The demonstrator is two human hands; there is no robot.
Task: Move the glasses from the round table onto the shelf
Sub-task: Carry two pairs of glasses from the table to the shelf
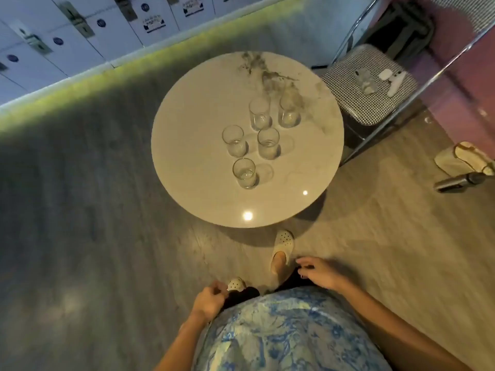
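Glasses [268,143]: five, clear, upright, clustered on round table [187,145], mid-frame. Left hand [209,299] and right hand [318,273] low in frame by the person's waist, well apart from the table. Fingers loosely curled, both holding nothing. Checked chair [348,84] upper right, just beside table.

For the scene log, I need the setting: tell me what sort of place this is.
Probably an indoor lounge or staff room, not certain: white locker-like cabinets line the wall, a round marble-top table holds five drinking glasses, and a houndstooth-cushioned chrome chair stands beside it.
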